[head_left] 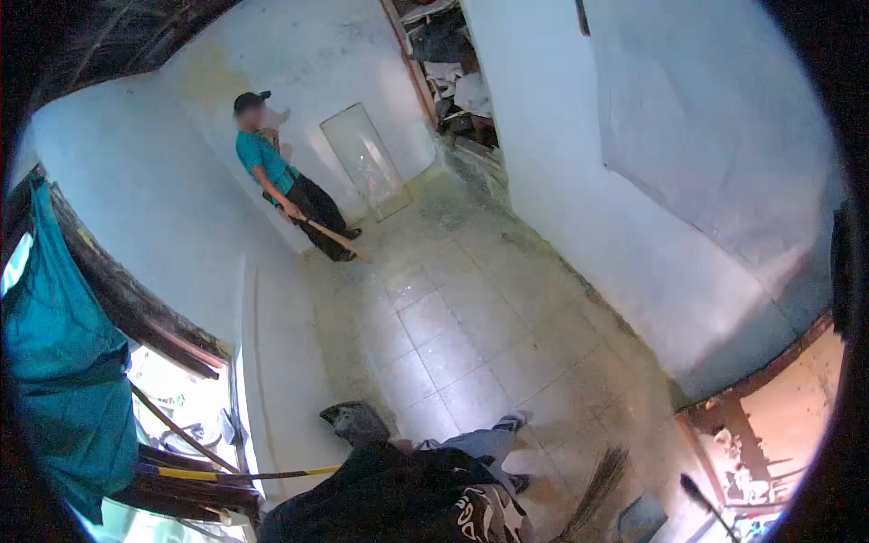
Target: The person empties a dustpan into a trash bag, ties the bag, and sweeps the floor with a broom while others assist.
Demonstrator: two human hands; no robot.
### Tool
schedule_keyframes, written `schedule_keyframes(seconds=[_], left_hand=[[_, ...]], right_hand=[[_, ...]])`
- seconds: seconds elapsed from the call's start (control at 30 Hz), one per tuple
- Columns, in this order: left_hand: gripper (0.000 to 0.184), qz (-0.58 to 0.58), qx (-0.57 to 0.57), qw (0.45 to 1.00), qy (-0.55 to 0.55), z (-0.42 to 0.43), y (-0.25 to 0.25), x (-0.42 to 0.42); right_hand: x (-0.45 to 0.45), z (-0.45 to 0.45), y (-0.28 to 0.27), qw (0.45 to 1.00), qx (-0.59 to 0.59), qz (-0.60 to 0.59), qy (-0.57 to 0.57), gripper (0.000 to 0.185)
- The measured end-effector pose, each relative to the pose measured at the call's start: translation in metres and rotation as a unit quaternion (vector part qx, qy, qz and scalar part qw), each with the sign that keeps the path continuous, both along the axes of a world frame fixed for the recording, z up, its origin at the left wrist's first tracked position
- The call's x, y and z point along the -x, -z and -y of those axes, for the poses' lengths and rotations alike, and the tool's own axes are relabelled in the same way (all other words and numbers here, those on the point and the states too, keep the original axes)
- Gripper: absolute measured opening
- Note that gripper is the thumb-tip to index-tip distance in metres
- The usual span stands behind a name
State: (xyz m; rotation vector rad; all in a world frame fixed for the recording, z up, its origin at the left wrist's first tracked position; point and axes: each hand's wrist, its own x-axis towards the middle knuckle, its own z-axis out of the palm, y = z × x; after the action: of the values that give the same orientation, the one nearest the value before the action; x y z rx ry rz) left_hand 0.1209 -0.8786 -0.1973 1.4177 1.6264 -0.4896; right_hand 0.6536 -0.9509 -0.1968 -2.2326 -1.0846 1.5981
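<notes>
Neither my left hand nor my right hand can be made out. Black clothing (389,502) with a white print fills the bottom centre, above grey trouser legs (480,443). A small pale patch at the clothing's upper edge is too unclear to identify. Beside it lies a dark, scoop-like object (355,422). A yellow and black pole (244,473) runs from the clothing toward the window. Dark broom-like bristles (599,481) show at the lower right, near a grey flat object (642,519).
Across the tiled floor (453,356), another person (272,167) in a teal shirt and dark cap holds a long wooden handle (330,235). A pale panel (362,161) leans on the wall behind. Teal cloth (68,362) hangs at the left window. Doorways open at top and lower right.
</notes>
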Motion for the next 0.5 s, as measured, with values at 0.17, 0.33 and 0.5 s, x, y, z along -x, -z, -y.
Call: schedule_keyframes(seconds=[0.17,0.33,0.5], left_hand=[[0.016,0.111,-0.211,0.957,0.164,-0.106,-0.001,-0.041],[0.025,0.225,-0.241,0.931,0.157,-0.230,-0.013,-0.113],[0.034,0.324,0.003,0.946,-0.006,-0.259,-0.039,-0.217]], right_hand=[[-0.007,0.044,0.028,1.000,0.001,0.010,0.004,0.037],[-0.012,0.133,0.126,0.980,-0.088,0.071,-0.162,0.037],[0.016,0.043,0.020,0.991,-0.018,0.019,0.129,0.035]])
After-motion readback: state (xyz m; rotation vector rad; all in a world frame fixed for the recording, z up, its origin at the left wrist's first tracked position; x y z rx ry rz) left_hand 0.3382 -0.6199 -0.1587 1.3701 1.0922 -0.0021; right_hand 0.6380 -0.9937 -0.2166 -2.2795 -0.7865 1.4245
